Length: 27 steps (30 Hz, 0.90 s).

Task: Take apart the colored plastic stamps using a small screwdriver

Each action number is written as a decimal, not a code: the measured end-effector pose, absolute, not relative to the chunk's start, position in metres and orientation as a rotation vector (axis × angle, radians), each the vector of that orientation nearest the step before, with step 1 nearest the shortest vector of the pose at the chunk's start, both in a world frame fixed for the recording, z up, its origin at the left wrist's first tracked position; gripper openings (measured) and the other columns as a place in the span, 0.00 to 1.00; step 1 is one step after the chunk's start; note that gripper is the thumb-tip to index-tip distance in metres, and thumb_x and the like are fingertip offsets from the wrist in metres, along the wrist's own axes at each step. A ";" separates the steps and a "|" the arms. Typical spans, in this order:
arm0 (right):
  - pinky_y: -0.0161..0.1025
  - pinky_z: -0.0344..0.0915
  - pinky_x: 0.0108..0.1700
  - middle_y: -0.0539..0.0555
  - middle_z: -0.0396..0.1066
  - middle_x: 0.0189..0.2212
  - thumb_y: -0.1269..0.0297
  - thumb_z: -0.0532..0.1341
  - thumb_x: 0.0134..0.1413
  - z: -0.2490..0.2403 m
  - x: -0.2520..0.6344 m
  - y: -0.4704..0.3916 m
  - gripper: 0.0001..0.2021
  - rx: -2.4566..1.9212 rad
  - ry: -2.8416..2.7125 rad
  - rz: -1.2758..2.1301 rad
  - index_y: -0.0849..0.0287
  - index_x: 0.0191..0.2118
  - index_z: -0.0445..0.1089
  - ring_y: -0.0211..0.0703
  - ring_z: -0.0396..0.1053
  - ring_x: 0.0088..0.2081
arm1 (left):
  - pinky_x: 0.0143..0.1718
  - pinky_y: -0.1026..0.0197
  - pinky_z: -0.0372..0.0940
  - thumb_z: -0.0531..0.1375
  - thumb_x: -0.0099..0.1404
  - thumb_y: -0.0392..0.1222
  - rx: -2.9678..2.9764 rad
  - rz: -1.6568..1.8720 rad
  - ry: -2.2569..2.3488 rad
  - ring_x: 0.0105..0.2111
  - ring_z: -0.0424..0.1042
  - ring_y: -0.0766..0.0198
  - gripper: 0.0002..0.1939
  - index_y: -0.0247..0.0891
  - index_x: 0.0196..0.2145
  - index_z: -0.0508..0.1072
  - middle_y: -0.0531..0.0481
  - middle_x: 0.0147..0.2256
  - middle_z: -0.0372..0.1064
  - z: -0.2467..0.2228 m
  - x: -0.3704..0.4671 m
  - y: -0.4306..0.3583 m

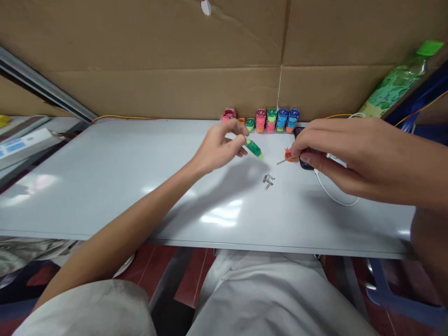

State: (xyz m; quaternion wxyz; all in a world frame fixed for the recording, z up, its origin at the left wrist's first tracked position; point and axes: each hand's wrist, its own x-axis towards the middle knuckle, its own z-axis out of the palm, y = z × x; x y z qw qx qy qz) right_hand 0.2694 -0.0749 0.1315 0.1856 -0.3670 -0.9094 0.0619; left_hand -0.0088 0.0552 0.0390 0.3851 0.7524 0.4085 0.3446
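My left hand (224, 144) is closed above the table, pinching a small green plastic piece (254, 148) with light green ends between thumb and fingers. Over the table's right side, my right hand (336, 151) is closed on a thin tool with a metal shaft (284, 161). The shaft points left, and the tool's other end is hidden in my fingers. Below and between the hands lie several small flat metal pieces (268, 181). A small orange and pink piece (289, 154) rests just beyond the shaft, partly covered by my right hand.
Stacked colourful plastic pieces (276, 120) stand along the cardboard wall (168, 93) behind the white table (105, 186). A dark phone (306, 164) with a white cable (331, 196) lies under my right hand. A green-capped bottle (399, 84) leans at the back right.
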 end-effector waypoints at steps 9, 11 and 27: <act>0.43 0.52 0.33 0.50 0.71 0.28 0.62 0.51 0.74 0.118 0.246 -0.071 0.13 -1.289 -2.603 0.062 0.55 0.50 0.71 0.45 0.64 0.27 | 0.52 0.56 0.75 0.60 0.78 0.56 1.487 0.596 0.754 0.47 0.72 0.61 0.17 0.42 0.54 0.75 0.47 0.46 0.69 0.017 -0.004 0.000; 0.43 0.48 0.33 0.52 0.69 0.25 0.55 0.48 0.76 0.105 0.236 -0.067 0.17 -1.502 -2.606 0.006 0.56 0.48 0.73 0.47 0.63 0.26 | 0.51 0.56 0.74 0.59 0.78 0.59 1.504 0.613 0.711 0.48 0.73 0.60 0.20 0.42 0.56 0.73 0.46 0.48 0.70 0.014 0.000 -0.003; 0.40 0.49 0.28 0.43 0.58 0.19 0.50 0.68 0.55 0.061 0.216 -0.029 0.14 -1.589 -2.123 0.951 0.56 0.35 0.80 0.36 0.54 0.24 | 0.38 0.64 0.74 0.59 0.77 0.59 1.512 0.890 0.653 0.39 0.69 0.66 0.19 0.42 0.53 0.70 0.47 0.48 0.66 -0.002 0.006 -0.004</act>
